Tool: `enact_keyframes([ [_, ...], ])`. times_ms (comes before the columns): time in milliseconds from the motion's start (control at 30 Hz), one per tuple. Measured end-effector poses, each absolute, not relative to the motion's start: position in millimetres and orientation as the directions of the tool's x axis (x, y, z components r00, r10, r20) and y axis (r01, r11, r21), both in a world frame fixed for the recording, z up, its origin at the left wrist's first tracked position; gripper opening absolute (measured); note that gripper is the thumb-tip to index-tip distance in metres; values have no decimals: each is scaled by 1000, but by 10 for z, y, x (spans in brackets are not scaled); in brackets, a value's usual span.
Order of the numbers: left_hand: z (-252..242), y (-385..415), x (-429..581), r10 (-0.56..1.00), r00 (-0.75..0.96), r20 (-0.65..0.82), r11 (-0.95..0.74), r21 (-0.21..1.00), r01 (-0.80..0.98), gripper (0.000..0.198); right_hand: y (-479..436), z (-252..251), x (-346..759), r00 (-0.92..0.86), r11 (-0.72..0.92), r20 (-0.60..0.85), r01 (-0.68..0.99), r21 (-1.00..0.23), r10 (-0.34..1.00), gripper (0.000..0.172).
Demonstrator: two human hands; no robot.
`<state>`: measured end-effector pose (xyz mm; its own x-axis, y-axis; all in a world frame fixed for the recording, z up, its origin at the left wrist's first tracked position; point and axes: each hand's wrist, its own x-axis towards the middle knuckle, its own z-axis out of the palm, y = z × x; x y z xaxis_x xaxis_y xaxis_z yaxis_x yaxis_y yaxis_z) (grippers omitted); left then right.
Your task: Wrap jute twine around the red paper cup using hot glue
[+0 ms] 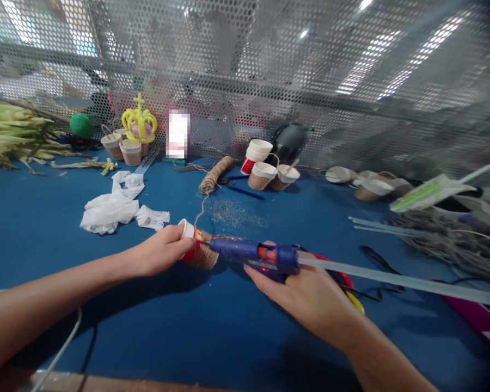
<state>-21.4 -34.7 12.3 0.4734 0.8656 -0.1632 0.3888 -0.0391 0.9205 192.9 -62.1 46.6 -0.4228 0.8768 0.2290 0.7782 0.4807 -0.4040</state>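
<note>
My left hand [163, 251] is closed around a paper cup [187, 229] lying on its side, its white rim toward the left. Twine is wrapped around the far part of the cup, over a red printed surface. A strand runs up from it to a roll of twine [215, 174]. In my right hand [302, 288] is a blue hot glue gun [245, 251], its nozzle at the cup's side, touching or very close. A long clear glue stick [375, 279] sticks out of its back, and a small red light glows on its body.
White crumpled cloth [110, 209] lies left. Twine-wrapped cups [262, 175], stacked paper cups [256, 154] and pliers [245, 189] stand or lie behind. At right are a cord bundle [445, 239] and spare glue sticks [386, 228]. A perforated metal screen [212, 81] borders the blue table [212, 337].
</note>
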Motion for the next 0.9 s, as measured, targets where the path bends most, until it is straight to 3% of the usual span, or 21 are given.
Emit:
enact_keyframes([
  [467,100,-344,-225,862,476,-175,-35,916,400,29,-638,529,1907,-451,510,239,788,-344,860,14],
  [900,109,-336,-218,856,481,-189,-26,914,406,29,-670,534,1883,-450,509,239,741,-438,861,12],
])
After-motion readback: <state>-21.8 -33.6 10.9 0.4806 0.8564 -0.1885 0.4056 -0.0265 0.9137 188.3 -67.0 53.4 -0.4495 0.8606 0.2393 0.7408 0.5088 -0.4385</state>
